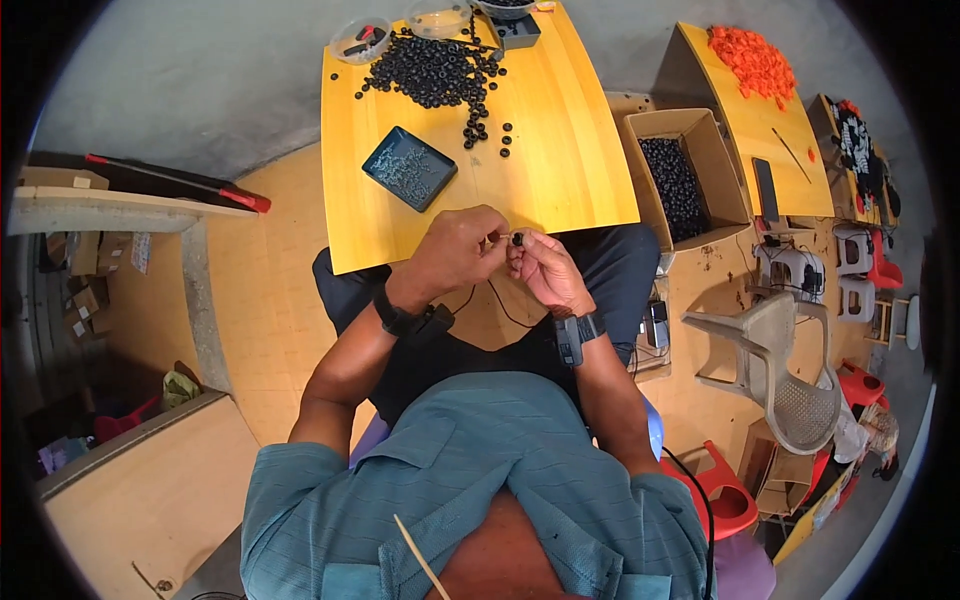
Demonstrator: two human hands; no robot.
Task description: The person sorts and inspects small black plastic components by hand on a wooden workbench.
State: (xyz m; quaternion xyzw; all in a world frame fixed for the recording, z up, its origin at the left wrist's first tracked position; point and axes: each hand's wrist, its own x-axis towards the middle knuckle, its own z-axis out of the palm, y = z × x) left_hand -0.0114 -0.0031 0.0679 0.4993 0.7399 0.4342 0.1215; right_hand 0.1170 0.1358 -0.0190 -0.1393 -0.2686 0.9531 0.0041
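Observation:
Both my hands meet just past the near edge of the yellow table (555, 150). My right hand (550, 272) pinches a small black ring-shaped part (517, 239) between thumb and fingers. Close against it, my left hand (460, 248) has its fingers pressed together; whatever they hold is too small to make out. Beyond the left hand lies a dark tray (447, 174) with many small grey metal pieces (405, 168). Farther back spreads a heap of black ring-shaped parts (430, 72), with several loose ones to its right.
Clear plastic bowls (350, 52) and a grey bin (518, 36) line the table's far edge. Right of the table, a cardboard box (722, 185) holds black parts. Orange pieces (750, 62) cover another table. A grey plastic chair (790, 370) and red stool (722, 495) stand at right.

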